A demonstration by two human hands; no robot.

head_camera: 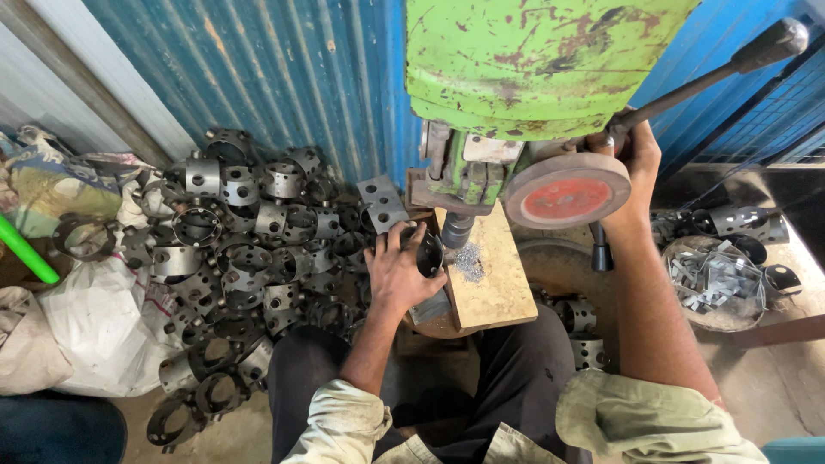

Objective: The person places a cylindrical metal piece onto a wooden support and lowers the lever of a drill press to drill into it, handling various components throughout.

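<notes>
- Plainly, the left hand [397, 273] was clamped on a dark metal ring [429, 252], pressing it against the edge of the wooden block [491, 275] just under the drill bit [455, 228].
- The right hand [634, 155] was closed around a lever [705, 82] at the hub of the green drill press [533, 60].
- Metal shavings [469, 262] lay on the block beside the bit.
- More rings [241, 249] were heaped on the floor at the left, against the blue corrugated wall [284, 77].
- Risk, as I judged it: the ring was held by bare fingers alone, so a biting bit could spin it and cut the hand.
- Fingers sat near the bit; a slip could bring them under it.
- Loose shavings could tilt the ring and spoil the hole.
</notes>
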